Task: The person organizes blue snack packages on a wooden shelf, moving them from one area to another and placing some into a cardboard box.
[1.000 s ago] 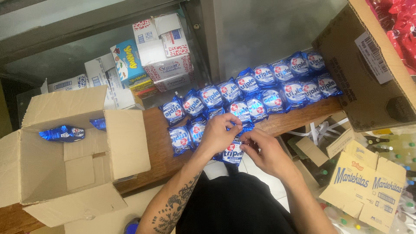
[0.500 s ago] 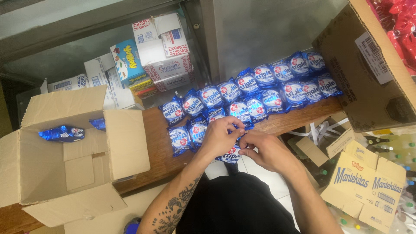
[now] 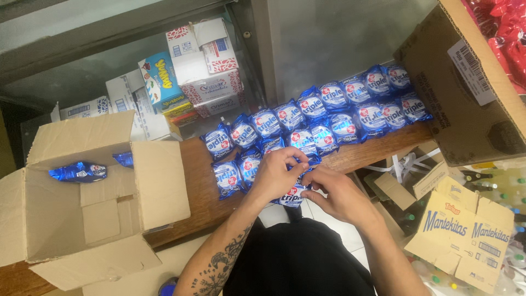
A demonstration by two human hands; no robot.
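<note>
**Blue packets at the bench's near edge**

Our left hand (image 3: pixel 274 175) and right hand (image 3: pixel 337 194) both pinch one blue round-labelled packet (image 3: pixel 292 196) at the bench (image 3: pixel 197 192) near edge. Two rows of blue packets (image 3: pixel 329 118) run toward its right end; an open cardboard box (image 3: pixel 82 203) occupies its left end.

Blue snack packets (image 3: pixel 323 118) with white round patches and red marks — shiny foil. Brown cardboard box (image 3: pixel 98 203), brown wooden shelf (image 3: pixel 203 186). Dark tattoo pattern on the left forearm (image 3: pixel 216 268) — black clothing (image 3: pixel 298 260) below.
</note>
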